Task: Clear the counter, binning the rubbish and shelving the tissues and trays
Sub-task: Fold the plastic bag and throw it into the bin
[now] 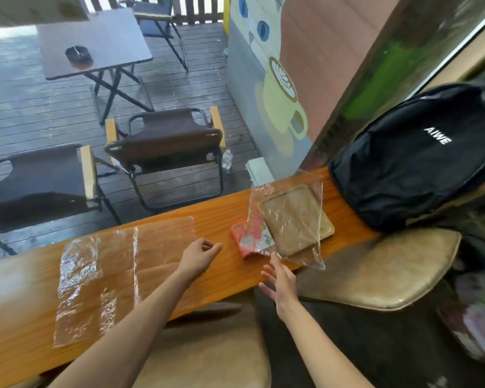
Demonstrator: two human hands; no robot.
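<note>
Our left hand (200, 254) hovers over the wooden counter (224, 214), fingers loosely curled and holding nothing. Just left of it lies a flat clear plastic sheet (118, 275). Our right hand (280, 281) is spread open and empty, its fingertips (272, 257) just short of the clear plastic bag (289, 219) above it. That bag wraps a wooden tray (294, 219) and overlaps a red tissue pack (249, 236). Beyond them sits a black backpack (420, 155).

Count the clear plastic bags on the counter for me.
2. One plastic bag lies flat and empty on the left of the counter; the other bag wraps the tray on the right, overlapping the tissue pack.
</note>
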